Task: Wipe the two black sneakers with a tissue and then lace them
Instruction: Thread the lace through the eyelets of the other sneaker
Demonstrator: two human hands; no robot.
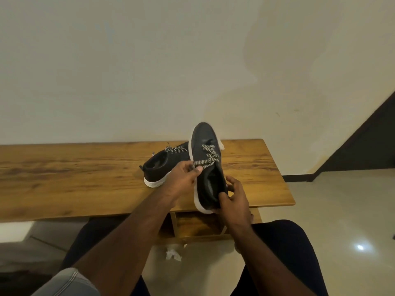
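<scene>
The right hand (234,197) grips the heel of a black sneaker (206,167) with smooth upper and thick white sole, held toe up above the table edge, while the left hand (183,178) pinches its speckled black-and-white lace (208,155) between thumb and fingers. The second sneaker (162,167), already laced, lies on the wooden table (64,174) with visible grain, against a plain pale wall (128,71). A crumpled white tissue (173,253) lies on the glossy tiled floor (333,210) below the table.

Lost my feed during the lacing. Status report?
Left hand pinching lace; right hand gripping held sneaker at heel. Second sneaker laced, on table. Nothing obstructing.
</scene>
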